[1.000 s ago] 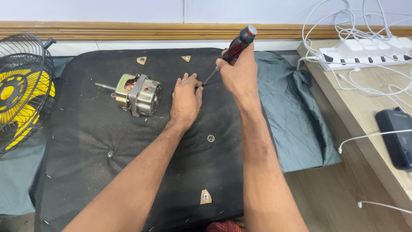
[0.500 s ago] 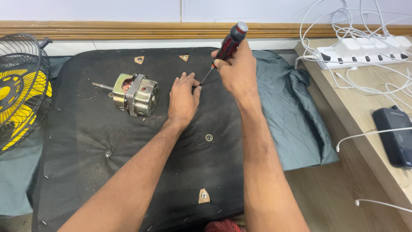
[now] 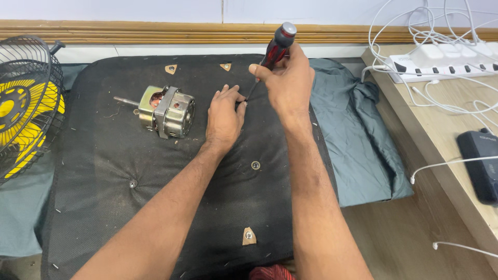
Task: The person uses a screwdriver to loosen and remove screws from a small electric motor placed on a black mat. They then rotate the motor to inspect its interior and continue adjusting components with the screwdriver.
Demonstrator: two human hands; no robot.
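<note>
Two bare forearms run up from the bottom edge over a black quilted cushion [image 3: 155, 207] that lies on grey cloth [image 3: 358, 140]. Nearest the viewer, a small tan triangular tab [image 3: 249, 236] is fixed to the cushion's front edge, and two round metal studs sit in the padding, one [image 3: 255, 165] between the forearms and one [image 3: 133, 183] to the left of them.

Farther up, the left hand [image 3: 224, 120] lies palm down on the cushion, fingers stretched out and close together, their tips meeting the tip of a screwdriver [image 3: 272, 52]. Whatever small part sits under those fingertips is hidden. The right hand [image 3: 288, 83] is curled tight around the screwdriver's red-and-black handle, holding the tool tilted, its dark cap up and away and its thin shaft slanting down to the cushion just beside the left fingertips.

Left of the left hand, near but apart from it, a silvery electric motor [image 3: 168, 111] lies on its side with its shaft pointing left. Beyond it, two more tan tabs [image 3: 170, 69] mark the cushion's far edge.

At the left border stands a fan [image 3: 23, 103] with a black wire guard and yellow blades. On the right, a wooden surface [image 3: 456, 119] carries a white power strip [image 3: 441, 62], a tangle of white cables and a dark flat device [image 3: 480, 163].
</note>
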